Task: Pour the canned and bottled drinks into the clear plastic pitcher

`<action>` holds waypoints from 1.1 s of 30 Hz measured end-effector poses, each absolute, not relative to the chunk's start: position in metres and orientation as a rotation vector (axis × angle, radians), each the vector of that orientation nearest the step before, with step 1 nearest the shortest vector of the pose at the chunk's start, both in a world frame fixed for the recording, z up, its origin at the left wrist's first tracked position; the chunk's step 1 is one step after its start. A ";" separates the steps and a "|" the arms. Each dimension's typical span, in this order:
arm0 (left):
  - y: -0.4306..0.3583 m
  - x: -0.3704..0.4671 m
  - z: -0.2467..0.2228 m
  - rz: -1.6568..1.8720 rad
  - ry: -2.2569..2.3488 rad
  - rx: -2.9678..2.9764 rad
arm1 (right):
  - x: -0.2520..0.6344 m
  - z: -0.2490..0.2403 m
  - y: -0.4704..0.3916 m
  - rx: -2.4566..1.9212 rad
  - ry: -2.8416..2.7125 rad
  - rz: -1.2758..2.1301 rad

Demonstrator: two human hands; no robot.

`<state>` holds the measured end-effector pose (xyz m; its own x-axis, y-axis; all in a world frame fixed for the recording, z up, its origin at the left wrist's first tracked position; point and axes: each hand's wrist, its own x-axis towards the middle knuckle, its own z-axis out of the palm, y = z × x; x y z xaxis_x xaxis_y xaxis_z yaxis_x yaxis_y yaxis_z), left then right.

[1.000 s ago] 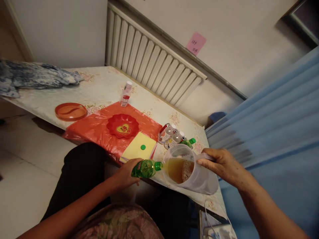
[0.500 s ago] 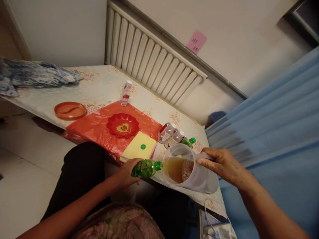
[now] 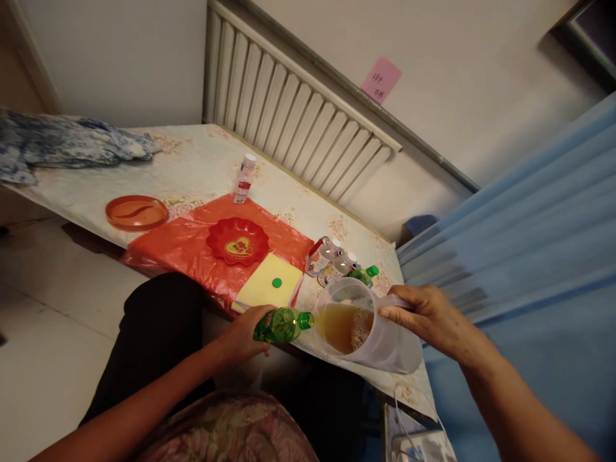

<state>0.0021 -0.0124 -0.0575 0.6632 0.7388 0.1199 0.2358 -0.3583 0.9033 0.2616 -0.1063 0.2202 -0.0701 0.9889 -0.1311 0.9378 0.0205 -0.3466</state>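
My left hand (image 3: pixel 248 333) is wrapped round a green plastic bottle (image 3: pixel 282 325), which lies nearly on its side with its uncapped mouth at the rim of a clear pitcher (image 3: pixel 399 346). In my right hand (image 3: pixel 423 314) is the pitcher's handle, and the pitcher is tilted with its opening towards the bottle. Brownish-yellow liquid (image 3: pixel 339 327) with foam at one side lies inside. Just behind the pitcher stand clear jars (image 3: pixel 323 255) with white lids and a green-capped bottle (image 3: pixel 364 274).
A yellow notepad (image 3: pixel 264 282) and a red scalloped dish (image 3: pixel 238 242) lie on red plastic sheeting (image 3: pixel 168 247). Farther left are an orange round tray (image 3: pixel 136 213), a small clear bottle (image 3: pixel 244 179) and patterned cloth (image 3: pixel 77 144). A blue curtain (image 3: pixel 529 231) hangs at right.
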 end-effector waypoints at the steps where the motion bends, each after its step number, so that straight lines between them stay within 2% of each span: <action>1: -0.012 0.002 -0.058 0.651 0.766 1.907 | 0.262 0.220 -0.106 -2.035 -2.134 0.518; 33: -0.013 0.001 -0.067 0.661 0.768 1.894 | 0.260 0.217 -0.104 -2.026 -2.150 0.542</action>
